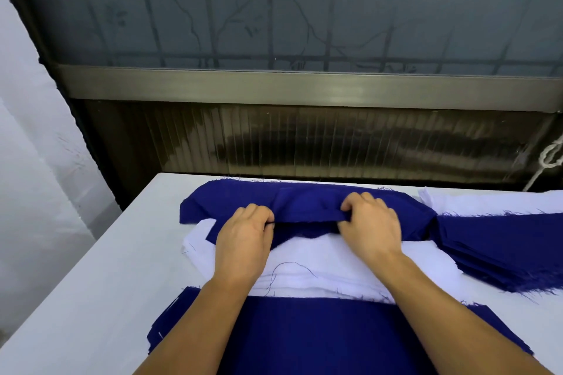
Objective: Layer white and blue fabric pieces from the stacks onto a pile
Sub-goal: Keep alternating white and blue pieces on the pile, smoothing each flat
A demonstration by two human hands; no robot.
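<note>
Curtain (27, 137), pale, hangs at 9 o'clock, left of white table (100, 277). Table runs from 7 o'clock up to centre.

Near blue stack (304, 335) sits at 6 o'clock, close to the person's body, both forearms crossing over it. Just beyond it, white piece (307, 259) lies flat, a loose dark thread curled on top. Its far edge tucks under the blue piece.

Left hand (243, 240), centre-left: fingers curled, pinching near edge of blue piece (304, 207). Thumb not visible, so exact pinch can't be confirmed, but cloth edge is clearly gathered at the fingertips.

Blue piece spans the pile at centre, roughly 12 o'clock of the white piece; near edge lifted and rolled into a fold between the two hands, far part flat on the pile.

Right hand (371, 228), centre-right: fingers curled over the same fold, thumb beneath, gripping it.

Right blue stack (499, 253) at 3 o'clock, layered, frayed edges, touching the pile's right end. White stack (487, 202) behind it around 2 o'clock. Knotted white cord (550, 158) hangs by the wall at far right. Frosted window (304, 9) fills 12 o'clock above a metal sill (304, 88).
</note>
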